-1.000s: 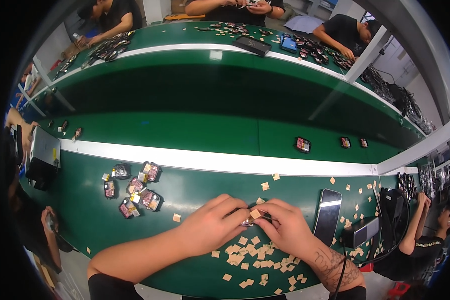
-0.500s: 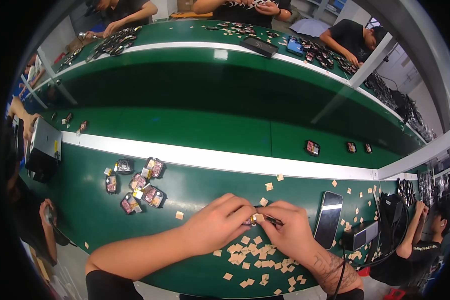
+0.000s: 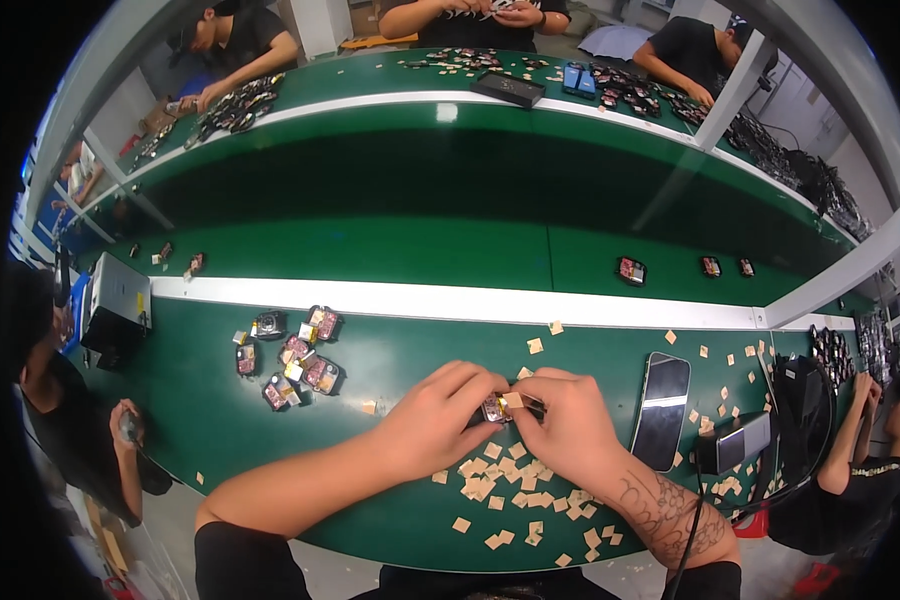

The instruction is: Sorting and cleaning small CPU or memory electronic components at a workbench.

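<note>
My left hand (image 3: pixel 438 420) is closed around a small black electronic device (image 3: pixel 492 408), whose open side shows a circuit board and a bit of yellow. My right hand (image 3: pixel 570 420) pinches a thin dark tool that looks like tweezers (image 3: pixel 535 406), mostly covered by the fingers. At the tool's tip, over the device's right side, is a tan square pad (image 3: pixel 513 400); whether it touches the device I cannot tell. Many loose tan pads (image 3: pixel 480 487) lie on the green table below my hands. Similar open devices (image 3: pixel 322 375) form a cluster to the left.
Right of my hands lies a phone (image 3: pixel 662 410), beside a dark box-shaped device (image 3: pixel 735 443) with a black cable. A white rail (image 3: pixel 410 298) crosses behind, with several devices (image 3: pixel 630 270) beyond it. A silver-black machine (image 3: pixel 117 310) stands far left. Co-workers sit around.
The view has shifted, so the table appears slightly higher. My hands stay together at the device, which now shows more of its board. The tan pad remains at the tool's tip.
</note>
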The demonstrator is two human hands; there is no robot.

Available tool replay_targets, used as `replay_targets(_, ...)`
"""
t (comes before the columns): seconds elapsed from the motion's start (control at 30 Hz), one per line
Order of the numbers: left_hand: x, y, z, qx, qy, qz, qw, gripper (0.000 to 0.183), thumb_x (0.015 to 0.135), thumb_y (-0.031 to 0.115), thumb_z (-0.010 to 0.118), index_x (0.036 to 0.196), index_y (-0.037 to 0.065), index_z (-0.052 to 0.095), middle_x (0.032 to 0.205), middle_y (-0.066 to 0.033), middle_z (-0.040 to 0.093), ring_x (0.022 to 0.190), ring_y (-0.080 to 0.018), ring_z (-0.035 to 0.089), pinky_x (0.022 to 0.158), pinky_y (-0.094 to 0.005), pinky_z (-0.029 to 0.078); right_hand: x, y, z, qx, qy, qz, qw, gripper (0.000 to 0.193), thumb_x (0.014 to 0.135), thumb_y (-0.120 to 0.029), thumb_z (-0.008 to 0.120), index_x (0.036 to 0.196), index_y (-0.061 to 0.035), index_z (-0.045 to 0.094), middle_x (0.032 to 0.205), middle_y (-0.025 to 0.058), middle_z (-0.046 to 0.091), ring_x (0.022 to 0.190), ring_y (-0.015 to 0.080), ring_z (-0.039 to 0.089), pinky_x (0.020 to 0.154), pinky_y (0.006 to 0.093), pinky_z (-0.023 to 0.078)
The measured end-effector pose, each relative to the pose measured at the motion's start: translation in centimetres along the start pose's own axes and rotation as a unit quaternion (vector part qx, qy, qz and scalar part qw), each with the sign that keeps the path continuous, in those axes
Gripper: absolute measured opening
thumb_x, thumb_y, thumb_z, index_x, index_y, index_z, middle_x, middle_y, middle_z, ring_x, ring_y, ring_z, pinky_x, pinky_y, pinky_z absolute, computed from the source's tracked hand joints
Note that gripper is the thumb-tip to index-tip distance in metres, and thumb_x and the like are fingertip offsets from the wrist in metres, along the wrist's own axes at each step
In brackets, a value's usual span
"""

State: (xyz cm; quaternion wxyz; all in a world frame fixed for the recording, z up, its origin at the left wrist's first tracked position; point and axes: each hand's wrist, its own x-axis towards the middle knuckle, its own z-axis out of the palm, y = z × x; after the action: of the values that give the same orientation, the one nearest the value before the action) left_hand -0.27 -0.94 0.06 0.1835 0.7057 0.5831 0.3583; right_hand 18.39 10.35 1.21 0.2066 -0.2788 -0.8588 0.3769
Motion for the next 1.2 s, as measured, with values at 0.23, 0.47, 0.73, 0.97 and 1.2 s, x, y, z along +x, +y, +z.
replay_targets(0.23, 0.1, 0.9, 0.0, 0.012, 0.008, -0.028, 1.000, 0.045, 0.083, 0.009, 0.090, 0.118, 0.005, 0.062, 0.110, -0.0132, 0.067, 0.099, -0.0356, 0.066, 0.085, -0.0427, 0.057, -0.8, 0.8, 0.1, 0.046, 0.018, 0.006, 0.999, 0.017, 0.089, -0.003, 0.078, 0.106, -0.0002, 0.080, 0.085, 0.0118, 0.075, 0.066, 0.0236, 0.069, 0.062, 0.0339, 0.053)
replay_targets(0.47, -0.4, 0.9, 0.1, 0.027, 0.061, 0.075, 0.995, 0.049, 0.079, 0.004, 0.090, 0.119, 0.003, 0.063, 0.110, -0.0125, 0.067, 0.096, -0.0338, 0.067, 0.082, -0.0423, 0.058, -0.6, 0.6, -1.0, 0.142, -0.039, 0.072, 0.986, 0.018, 0.092, -0.003, 0.077, 0.110, -0.0006, 0.076, 0.088, 0.0074, 0.076, 0.067, 0.0163, 0.068, 0.063, 0.0317, 0.053)
replay_targets(0.73, -0.4, 1.3, 0.3, 0.006, 0.094, 0.121, 0.988, 0.049, 0.080, 0.003, 0.089, 0.122, 0.001, 0.064, 0.110, -0.0139, 0.066, 0.093, -0.0344, 0.067, 0.079, -0.0409, 0.059, -0.4, 0.1, -2.1, 0.247, -0.091, 0.122, 0.957, 0.014, 0.098, 0.001, 0.073, 0.112, 0.0021, 0.073, 0.074, -0.0076, 0.058, 0.058, -0.0003, 0.038, 0.054, 0.0223, 0.030)
replay_targets(0.97, 0.7, 2.0, -0.3, -0.206, 0.014, -0.135, 0.969, 0.033, 0.093, -0.006, 0.077, 0.123, -0.003, 0.061, 0.107, -0.0092, 0.070, 0.094, -0.0130, 0.071, 0.077, -0.0265, 0.061, -0.9, 0.0, -2.2, 0.191, -0.020, 0.064, 0.979, 0.019, 0.096, -0.003, 0.075, 0.114, 0.0002, 0.071, 0.088, 0.0065, 0.071, 0.063, 0.0082, 0.051, 0.057, 0.0277, 0.042)
replay_targets(1.2, 5.0, -3.8, -0.5, -0.180, 0.077, -0.147, 0.970, 0.015, 0.101, -0.006, 0.067, 0.113, -0.002, 0.059, 0.099, -0.0061, 0.071, 0.083, -0.0074, 0.065, 0.071, -0.0270, 0.053, -0.6, 4.1, 1.0, 0.159, 0.197, -0.057, 0.966, 0.040, 0.092, -0.014, 0.083, 0.126, -0.0015, 0.067, 0.103, 0.0138, 0.073, 0.073, 0.0242, 0.063, 0.068, 0.0365, 0.053)
